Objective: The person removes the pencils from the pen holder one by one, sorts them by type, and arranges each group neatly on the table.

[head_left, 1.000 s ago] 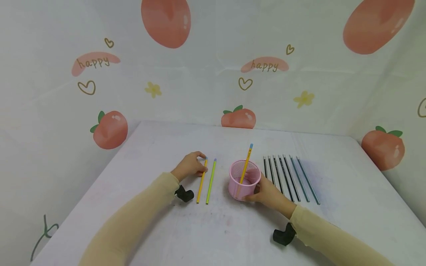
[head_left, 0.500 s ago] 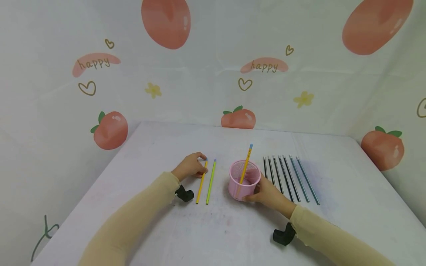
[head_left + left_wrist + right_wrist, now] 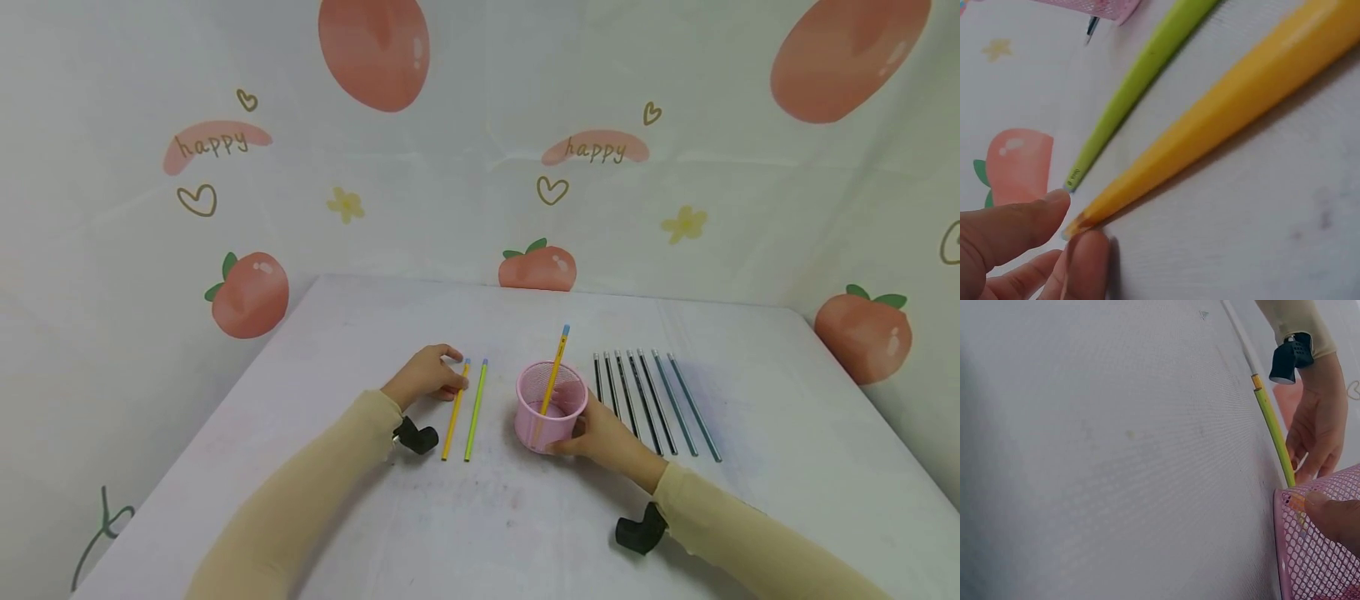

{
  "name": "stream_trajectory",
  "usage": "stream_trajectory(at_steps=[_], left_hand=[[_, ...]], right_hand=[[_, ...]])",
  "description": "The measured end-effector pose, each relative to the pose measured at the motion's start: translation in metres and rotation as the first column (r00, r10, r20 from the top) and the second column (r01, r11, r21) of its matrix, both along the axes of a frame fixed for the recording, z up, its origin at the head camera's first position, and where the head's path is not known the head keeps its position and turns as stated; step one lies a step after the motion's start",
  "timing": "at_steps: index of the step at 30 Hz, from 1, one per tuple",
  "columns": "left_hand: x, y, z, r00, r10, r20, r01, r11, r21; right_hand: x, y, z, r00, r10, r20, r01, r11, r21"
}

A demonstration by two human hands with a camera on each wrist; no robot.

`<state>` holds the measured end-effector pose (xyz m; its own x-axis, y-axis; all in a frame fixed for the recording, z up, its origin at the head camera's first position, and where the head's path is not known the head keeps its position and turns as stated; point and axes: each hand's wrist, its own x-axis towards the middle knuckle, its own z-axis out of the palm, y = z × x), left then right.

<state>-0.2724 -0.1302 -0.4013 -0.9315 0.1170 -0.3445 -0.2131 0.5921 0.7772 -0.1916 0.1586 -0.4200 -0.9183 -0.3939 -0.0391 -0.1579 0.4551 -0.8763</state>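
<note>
My left hand (image 3: 429, 372) is at the eraser end of a yellow pencil (image 3: 455, 417) lying on the table. In the left wrist view, one finger (image 3: 1088, 265) is against the yellow pencil's underside near its tip, while the opposite finger (image 3: 1029, 222) stands apart above it. A lime-green pencil (image 3: 476, 412) lies alongside to the right. My right hand (image 3: 611, 433) grips a pink mesh pencil cup (image 3: 528, 417) by its right side, thumb in front. Another yellow pencil (image 3: 558, 358) leans inside the cup, its blue eraser up. The right wrist view shows the thumb (image 3: 1335, 519) on the mesh.
Several dark pencils (image 3: 634, 392) and teal pencils (image 3: 686, 392) lie in a row to the right of the cup, partly behind my right hand. A white cloth with printed fruit hangs behind the white table (image 3: 420, 533).
My left hand has drawn slightly back from the yellow pencil's eraser end, and that pencil has shifted very little. The right hand and the cup have stayed in place.
</note>
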Motion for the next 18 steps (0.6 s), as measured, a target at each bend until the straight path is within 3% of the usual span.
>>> stream_trajectory(at_steps=[4, 8, 13, 18], left_hand=[[-0.001, 0.001, 0.011, 1.000, 0.021, -0.022, -0.020, 1.000, 0.006], [-0.003, 0.009, 0.030, 0.996, 0.042, -0.079, -0.031, 0.990, 0.139], [0.001, 0.023, 0.056, 0.975, 0.013, -0.223, 0.062, 0.943, 0.328], [0.008, 0.045, 0.065, 0.940, -0.041, -0.340, 0.175, 0.911, 0.374]], right_hand=[[-0.001, 0.000, -0.001, 1.000, 0.000, 0.004, 0.000, 1.000, -0.004], [-0.001, -0.001, -0.002, 1.000, -0.005, -0.004, 0.005, 1.000, -0.003], [-0.001, -0.001, -0.002, 1.000, -0.012, -0.007, 0.011, 1.000, -0.003], [-0.002, -0.001, -0.003, 1.000, -0.019, -0.008, 0.020, 1.000, 0.014]])
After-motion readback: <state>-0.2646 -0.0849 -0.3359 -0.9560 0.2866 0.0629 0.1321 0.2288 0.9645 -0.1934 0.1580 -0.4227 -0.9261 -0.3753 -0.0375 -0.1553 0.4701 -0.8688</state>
